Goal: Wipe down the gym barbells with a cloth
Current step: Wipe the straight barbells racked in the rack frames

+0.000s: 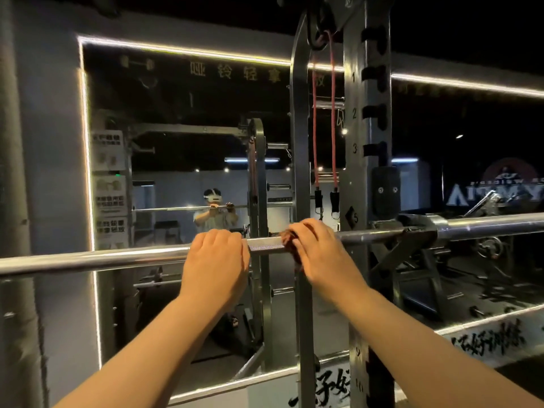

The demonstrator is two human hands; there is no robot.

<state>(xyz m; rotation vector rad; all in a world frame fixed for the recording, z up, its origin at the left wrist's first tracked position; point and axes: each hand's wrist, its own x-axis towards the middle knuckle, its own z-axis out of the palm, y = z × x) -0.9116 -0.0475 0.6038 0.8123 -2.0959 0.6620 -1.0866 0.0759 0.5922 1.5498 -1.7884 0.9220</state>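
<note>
The barbell (117, 258) lies level across my view, its right end seated in a hook on the rack upright (368, 128), so I can rub along it without it rolling off. My right hand (319, 251) curls over the shaft with the dark reddish cloth (290, 241) bunched under its fingers and wrapped round the bar, which I judge lets it bear on the whole round at once. My left hand (216, 254) grips the bare bar just beside it, likely to steady it. The 2 hands sit close but apart, with a short knurled stretch between them. The shaft is bright chrome, smooth to the left and cross-hatched at the knurl. Behind it is a mirror (176, 113), and 2 red bands (314, 128) hang by the upright.
</note>
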